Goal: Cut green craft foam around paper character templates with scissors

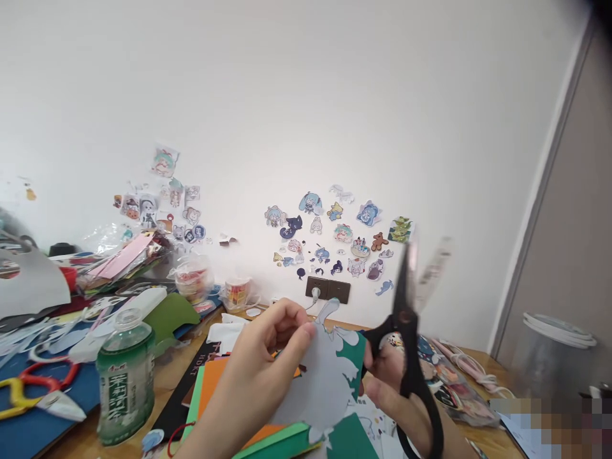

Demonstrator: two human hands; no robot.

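Observation:
My left hand is closed, thumb and fingers pinching the upper left edge of a grey paper cut-out with a ragged, scalloped outline. Green paper shows at the cut-out's right edge. My right hand is closed around black-handled scissors, their blades pointing up and blurred, apparently spread apart. Its fingertips are close to the edge of the green paper; whether they touch it I cannot tell. Below lie orange paper and more green sheets.
On the left stand a green-labelled bottle and red-and-yellow scissors beside piled papers. Wrapped cups sit near the wall. Stickers and a socket with a plug are on the wall. A lidded clear bin stands right.

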